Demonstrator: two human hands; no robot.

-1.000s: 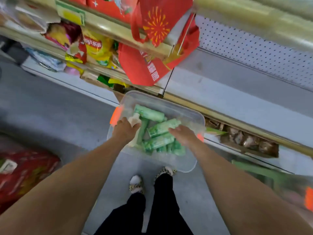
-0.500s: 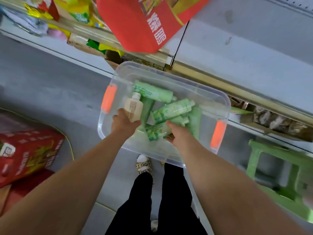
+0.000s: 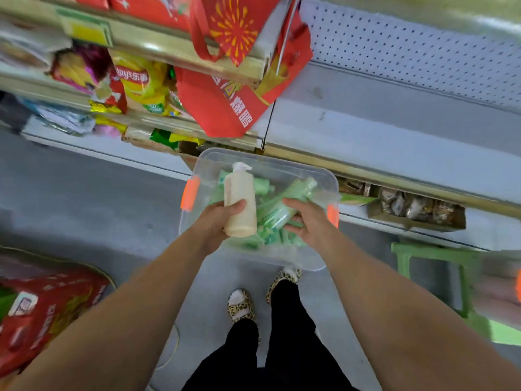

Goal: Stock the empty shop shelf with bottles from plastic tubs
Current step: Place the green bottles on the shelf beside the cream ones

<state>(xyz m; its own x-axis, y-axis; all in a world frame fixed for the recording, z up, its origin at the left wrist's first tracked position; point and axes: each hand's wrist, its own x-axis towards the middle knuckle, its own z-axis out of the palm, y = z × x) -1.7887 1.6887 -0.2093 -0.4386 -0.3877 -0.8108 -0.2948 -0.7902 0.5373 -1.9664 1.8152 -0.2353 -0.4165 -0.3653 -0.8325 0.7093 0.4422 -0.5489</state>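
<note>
The cream pump bottle [image 3: 240, 201] stands roughly upright above the clear tub [image 3: 324, 176], with the left grip [image 3: 218, 221] clenched round its lower half. Just to its right, the right grip [image 3: 307, 221] curls around a green bottle [image 3: 279, 211] that lies on the heap of other green bottles [image 3: 270, 235] in the tub. The empty shelf [image 3: 394, 136] lies beyond, to the far right.

Held so low, the pump bottle may tip in the hand. Pulling the green one free could drag its neighbours over the rim. The red bag [image 3: 225, 108] hanging just beyond the tub could snag the pump head.

Blur makes the labels unreadable and the green bottles hard to count, and what carries the tub is hidden.
</note>
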